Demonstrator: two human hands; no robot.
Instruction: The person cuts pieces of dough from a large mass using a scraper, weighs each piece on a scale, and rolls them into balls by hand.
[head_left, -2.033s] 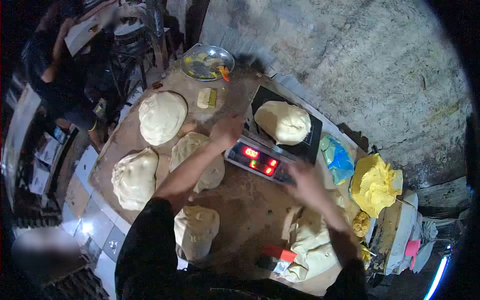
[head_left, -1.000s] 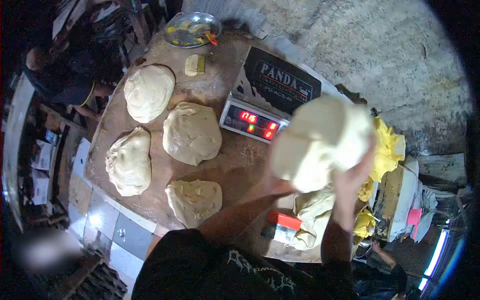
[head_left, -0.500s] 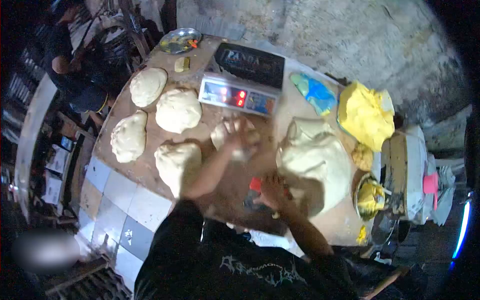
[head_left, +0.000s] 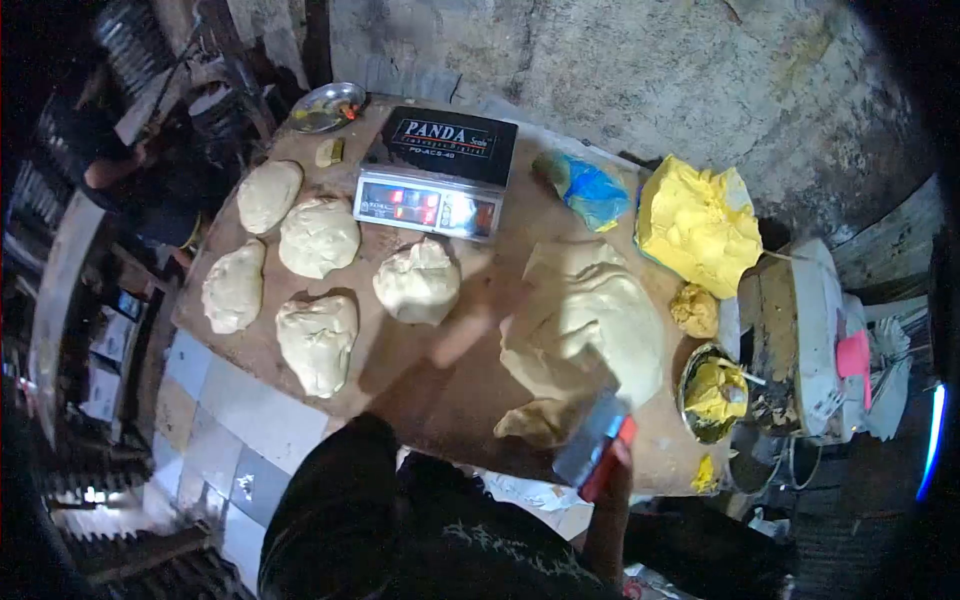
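My right hand (head_left: 618, 478) is closed around the red handle of a dough scraper (head_left: 582, 438), its flat grey blade tilted up at the lower edge of the big mass of dough (head_left: 610, 310). A smaller flap of dough (head_left: 537, 423) lies just left of the blade. My left hand (head_left: 495, 305) reaches over the tabletop toward the big dough's left side, its fingers smeared by motion. Left of it rests a dough lump (head_left: 418, 282), below the digital scale (head_left: 437, 150), whose red display is lit. Another dough lump (head_left: 318, 343) sits nearer my left sleeve.
More dough lumps (head_left: 320, 238) stand at the left of the wooden table (head_left: 440, 395). Yellow fat (head_left: 695, 225), a bowl of yellow paste (head_left: 715, 390) and a blue plastic bag (head_left: 595, 192) are on the right. A metal plate (head_left: 328, 107) is at the back. Another person (head_left: 110, 170) is at far left.
My left hand has left the dough lump below the scale and moved right. My right hand has lifted the scraper and swung it right and toward me. The view has shifted.
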